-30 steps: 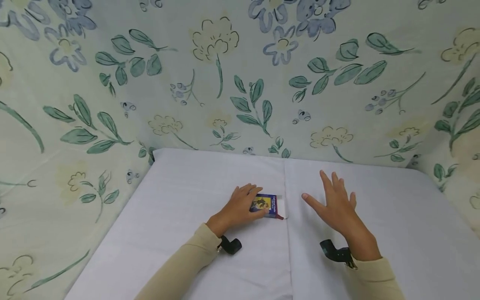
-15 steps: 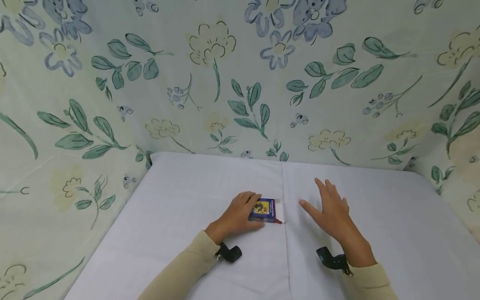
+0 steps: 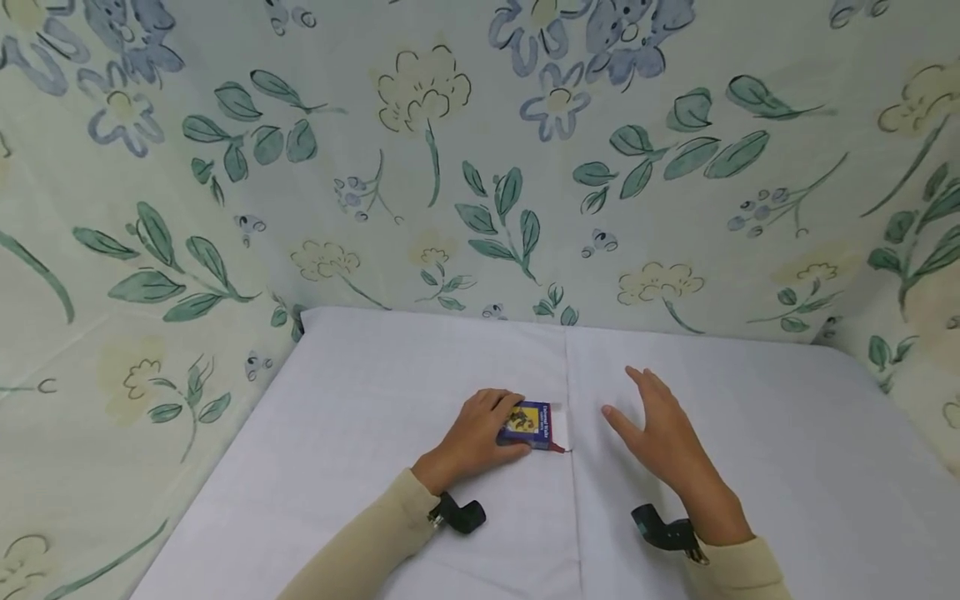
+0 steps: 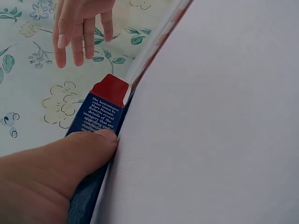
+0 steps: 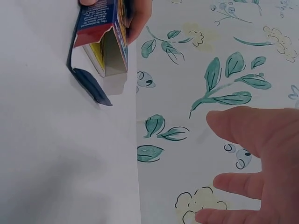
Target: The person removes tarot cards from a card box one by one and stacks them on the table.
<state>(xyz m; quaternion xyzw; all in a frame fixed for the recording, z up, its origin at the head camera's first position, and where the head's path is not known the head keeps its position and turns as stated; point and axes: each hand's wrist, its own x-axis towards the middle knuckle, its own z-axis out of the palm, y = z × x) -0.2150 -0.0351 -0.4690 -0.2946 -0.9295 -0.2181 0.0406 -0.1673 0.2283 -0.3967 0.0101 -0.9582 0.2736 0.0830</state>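
Observation:
A small blue card box (image 3: 525, 421) with a yellow picture on top lies on the white cloth. My left hand (image 3: 474, 435) grips it, thumb (image 4: 91, 144) along the side printed with text and fingers at the far side. The end facing right is open: a red side flap (image 4: 111, 89) sticks out, and a dark blue end flap (image 5: 91, 86) hangs out on the cloth in the right wrist view. Something yellow and white shows inside, beside a hollow space. My right hand (image 3: 667, 446) hovers to the right of the box, fingers extended, touching nothing.
The table under the white cloth (image 3: 360, 358) has a seam running front to back just right of the box. A floral curtain (image 3: 420, 167) hangs behind and at both sides. Each wrist wears a black camera mount (image 3: 461, 515).
My left thumb has slid from the top of the box down to its near side. My right hand has shifted slightly left, its fingers less spread. The head view has tipped a little upward.

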